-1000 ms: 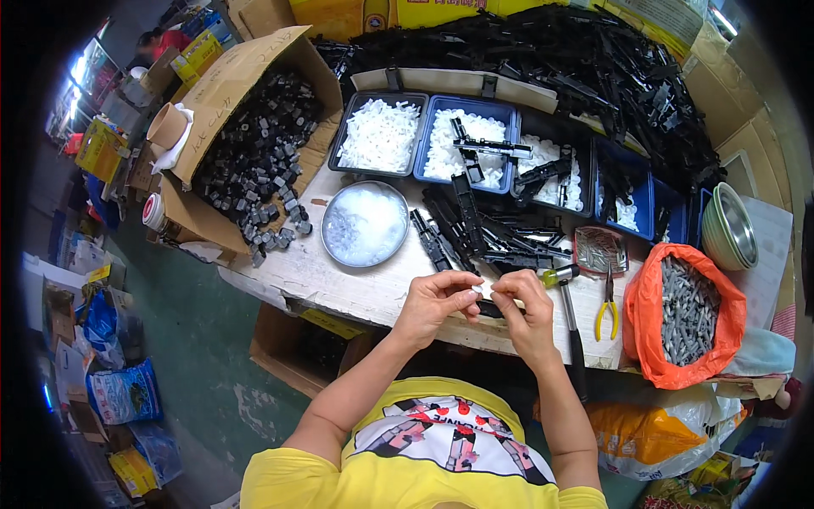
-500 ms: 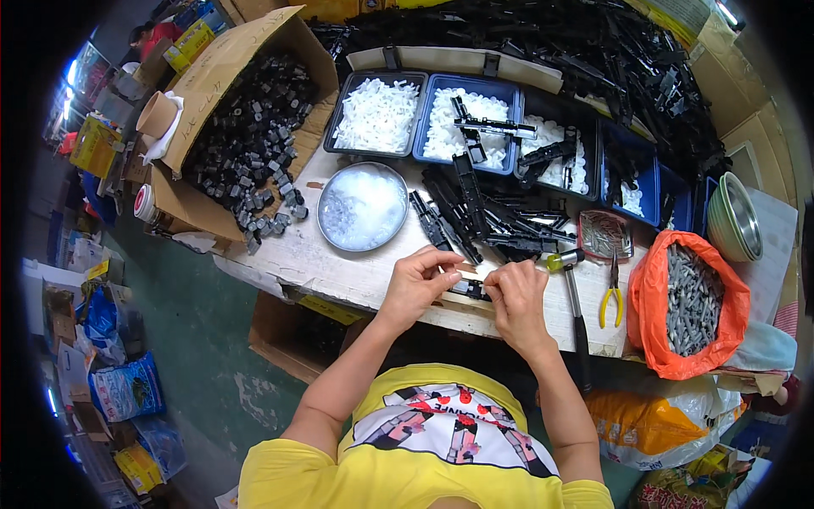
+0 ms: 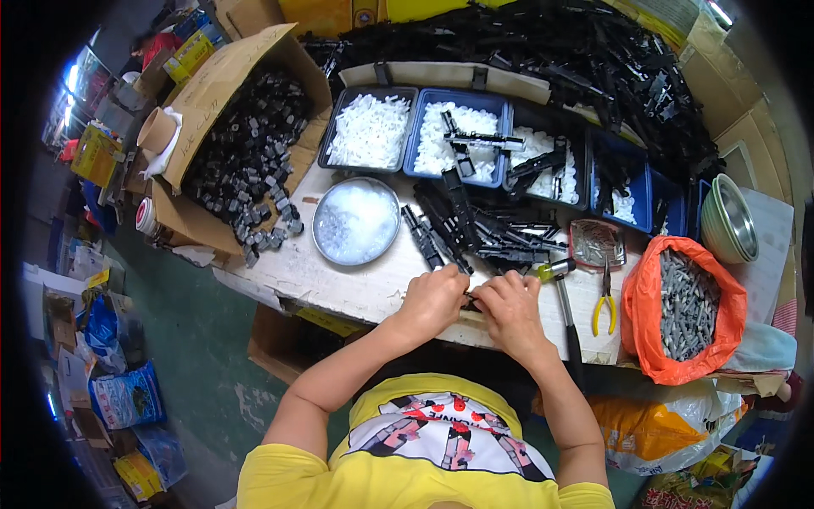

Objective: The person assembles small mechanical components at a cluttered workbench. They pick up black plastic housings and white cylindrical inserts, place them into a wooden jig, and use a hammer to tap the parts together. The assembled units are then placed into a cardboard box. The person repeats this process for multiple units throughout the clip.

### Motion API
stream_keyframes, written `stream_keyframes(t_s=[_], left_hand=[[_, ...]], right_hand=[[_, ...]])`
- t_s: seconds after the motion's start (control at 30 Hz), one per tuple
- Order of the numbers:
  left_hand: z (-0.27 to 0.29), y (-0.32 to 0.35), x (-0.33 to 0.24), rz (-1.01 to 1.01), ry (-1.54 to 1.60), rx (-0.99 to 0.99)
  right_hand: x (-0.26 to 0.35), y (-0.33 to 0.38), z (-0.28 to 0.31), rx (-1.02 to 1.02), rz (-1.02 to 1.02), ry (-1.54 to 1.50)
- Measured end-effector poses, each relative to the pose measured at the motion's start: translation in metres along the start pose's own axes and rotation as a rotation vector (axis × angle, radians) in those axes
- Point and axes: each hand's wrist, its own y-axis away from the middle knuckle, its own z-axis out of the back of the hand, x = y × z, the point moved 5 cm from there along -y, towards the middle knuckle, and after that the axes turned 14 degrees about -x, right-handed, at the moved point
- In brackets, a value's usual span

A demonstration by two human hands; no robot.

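Observation:
My left hand (image 3: 433, 299) is closed at the bench's front edge, its curled fingers wrapped over a black plastic part (image 3: 469, 299). Close beside it, my right hand (image 3: 511, 312) presses thumb and fingers against the same part from the right. Most of that part is hidden by my fingers. Just beyond both hands lies a heap of long black plastic assemblies (image 3: 462, 216). A hammer (image 3: 566, 310) with a yellow-green face and dark handle lies right of my right hand. Yellow-handled pliers (image 3: 604, 314) are farther right.
A round dish (image 3: 356, 222) of small translucent pieces stands left of the heap. Behind are bins of white parts (image 3: 370, 131). A carton of black blocks (image 3: 254, 157) leans at left. An orange bag (image 3: 640, 314) of grey pieces, stacked bowls (image 3: 729, 220) and a small-pin tray (image 3: 597, 243) are at right.
My hands have come closer together and closed over the black part, which showed between them before. The left hand has turned from a fingertip pinch to a fuller grip.

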Motion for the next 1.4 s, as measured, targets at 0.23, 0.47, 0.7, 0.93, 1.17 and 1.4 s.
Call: stream_keyframes(t_s=[0.23,0.47,0.7,0.93,1.17,1.4], left_hand=[[0.000,-0.096,-0.032,-0.213,0.099,-0.073],[-0.070,-0.200,-0.075,-0.345,-0.282,-0.084],[-0.096,-0.217,-0.064,-0.349,-0.264,-0.057],[-0.089,-0.228,-0.047,-0.273,-0.105,-0.104],[-0.043,-0.200,-0.064,0.076,0.699,0.048],[-0.036,-0.080,-0.048,0.400,1.382,0.291]], right_hand=[[-0.097,0.004,0.067,-0.185,-0.272,0.330],[-0.154,0.003,0.065,0.026,-0.386,0.687],[-0.168,0.001,0.047,0.028,-0.335,0.630],[-0.168,0.005,0.058,-0.101,-0.329,0.592],[-0.151,0.000,0.077,-0.142,-0.286,0.477],[-0.050,-0.030,0.089,-0.131,0.030,0.237]])
